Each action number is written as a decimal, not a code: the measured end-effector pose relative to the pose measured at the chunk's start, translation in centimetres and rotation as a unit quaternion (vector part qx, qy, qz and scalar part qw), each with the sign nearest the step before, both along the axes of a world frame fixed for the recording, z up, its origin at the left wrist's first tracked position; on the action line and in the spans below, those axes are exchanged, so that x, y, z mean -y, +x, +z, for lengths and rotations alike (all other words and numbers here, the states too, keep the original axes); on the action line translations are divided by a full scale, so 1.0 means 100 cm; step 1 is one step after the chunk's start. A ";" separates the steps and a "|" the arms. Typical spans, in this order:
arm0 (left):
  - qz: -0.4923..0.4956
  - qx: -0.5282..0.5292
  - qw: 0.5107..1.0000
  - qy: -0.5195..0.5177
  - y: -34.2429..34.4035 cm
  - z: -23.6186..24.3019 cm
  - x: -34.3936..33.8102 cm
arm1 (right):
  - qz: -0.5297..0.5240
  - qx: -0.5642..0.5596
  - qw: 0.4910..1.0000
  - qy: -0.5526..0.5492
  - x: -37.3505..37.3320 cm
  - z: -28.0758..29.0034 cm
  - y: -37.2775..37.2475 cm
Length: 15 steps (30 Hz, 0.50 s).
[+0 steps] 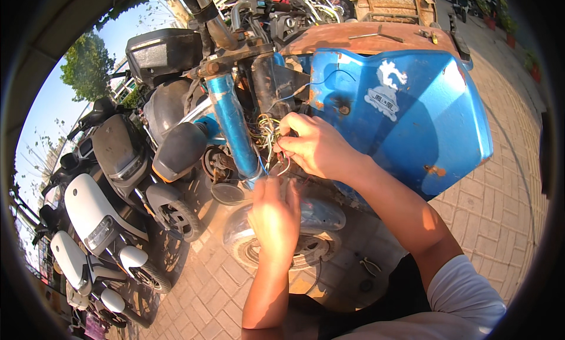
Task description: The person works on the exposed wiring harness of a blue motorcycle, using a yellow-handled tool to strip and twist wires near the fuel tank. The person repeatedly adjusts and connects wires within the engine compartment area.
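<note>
A tangled bundle of thin coloured wires (pixel 268 130) comes out beside the blue fork tube (pixel 231 119) of a three-wheeled vehicle. My right hand (pixel 321 146) is closed at the bundle, thumb and forefinger pinching wires there. Lower down, my left hand (pixel 273 216) has its fingers curled at the lower end of the fork tube, where wire ends run to the fingertips; its grip is partly hidden and slightly blurred. Below it are the front wheel (pixel 253 253) and its shiny metal mudguard (pixel 322 217).
A dented blue body panel (pixel 406 122) stands to the right. On the rusty surface (pixel 329 37) behind it lies a T-shaped tool (pixel 376 35). Pliers (pixel 371 266) lie on the paving (pixel 212 287). Parked scooters (pixel 100 210) line the left side.
</note>
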<state>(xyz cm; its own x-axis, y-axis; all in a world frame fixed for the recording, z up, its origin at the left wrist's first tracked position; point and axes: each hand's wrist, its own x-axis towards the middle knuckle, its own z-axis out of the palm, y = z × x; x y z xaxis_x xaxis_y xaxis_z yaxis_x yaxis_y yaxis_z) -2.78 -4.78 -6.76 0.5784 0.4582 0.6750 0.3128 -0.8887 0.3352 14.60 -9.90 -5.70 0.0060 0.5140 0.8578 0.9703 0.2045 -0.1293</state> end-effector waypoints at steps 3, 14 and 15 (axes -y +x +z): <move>0.008 -0.007 0.999 -0.032 0.004 0.003 0.005 | -0.018 0.014 1.000 -0.005 0.002 0.000 -0.003; 0.019 0.021 1.000 -0.001 0.008 0.002 0.002 | 0.054 -0.078 0.994 -0.057 0.028 0.006 0.002; 0.010 0.033 0.999 0.006 0.009 0.003 0.002 | 0.046 -0.096 0.992 -0.062 0.032 0.003 0.001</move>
